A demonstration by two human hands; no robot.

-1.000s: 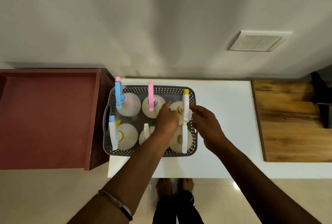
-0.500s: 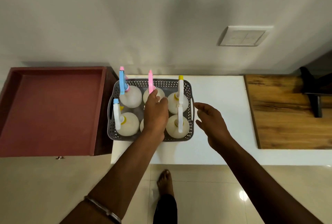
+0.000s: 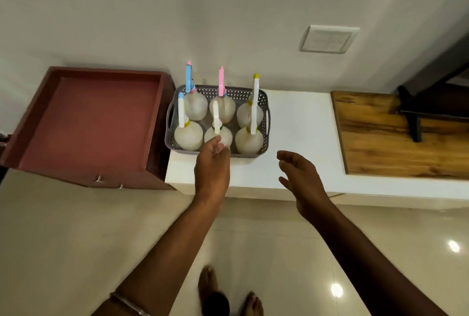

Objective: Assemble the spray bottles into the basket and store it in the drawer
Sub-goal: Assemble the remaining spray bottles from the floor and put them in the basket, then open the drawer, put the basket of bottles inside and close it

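A grey perforated basket (image 3: pixel 264 112) stands on the left end of a white counter (image 3: pixel 299 138). Several translucent white spray bottles stand in it in two rows, among them one with a blue head (image 3: pixel 195 105), one with a pink head (image 3: pixel 222 109) and one with a yellow-tipped white head (image 3: pixel 250 114). My left hand (image 3: pixel 212 163) hovers at the basket's near edge, fingers loosely curled by the front middle bottle (image 3: pixel 217 134), holding nothing. My right hand (image 3: pixel 299 176) is open over the counter's front edge, right of the basket. An open reddish-brown drawer (image 3: pixel 83 122) lies to the left.
A wooden board (image 3: pixel 396 143) covers the counter's right part, with a dark stand (image 3: pixel 416 117) on it. A switch plate (image 3: pixel 327 39) is on the wall behind. My feet show on the glossy tiled floor below.
Both hands have drawn back from the bottles toward the basket's near edge and counter front. The right hand let go of the yellow-tipped bottle. The camera has pulled back.
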